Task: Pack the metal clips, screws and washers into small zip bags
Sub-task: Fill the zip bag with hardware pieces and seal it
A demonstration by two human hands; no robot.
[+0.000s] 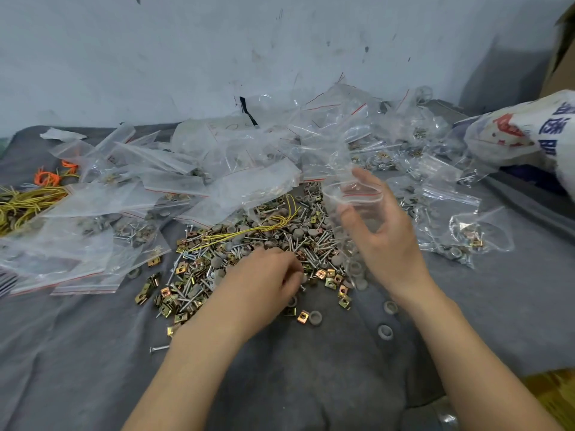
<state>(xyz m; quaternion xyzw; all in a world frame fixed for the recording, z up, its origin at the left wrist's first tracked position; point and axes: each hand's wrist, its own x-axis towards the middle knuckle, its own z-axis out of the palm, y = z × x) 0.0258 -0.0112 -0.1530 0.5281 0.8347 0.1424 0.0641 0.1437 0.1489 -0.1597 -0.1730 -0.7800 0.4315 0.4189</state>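
Observation:
A heap of brass-coloured metal clips, screws and grey round washers (199, 275) lies on the grey cloth in the middle. My left hand (264, 275) rests palm down on the heap, fingers curled over small parts; what it pinches is hidden. My right hand (378, 231) holds a clear zip bag (351, 200) with a red seal line upright above the right side of the heap, its mouth pulled apart. Some grey washers show through the bag's lower part.
Many clear zip bags (174, 178), some filled, pile up at the left, back and right. Yellow wire ties (249, 233) cross the heap; more yellow and orange ties (34, 194) lie far left. A printed white sack (529, 132) sits at right. Loose washers (385, 332) dot the cloth.

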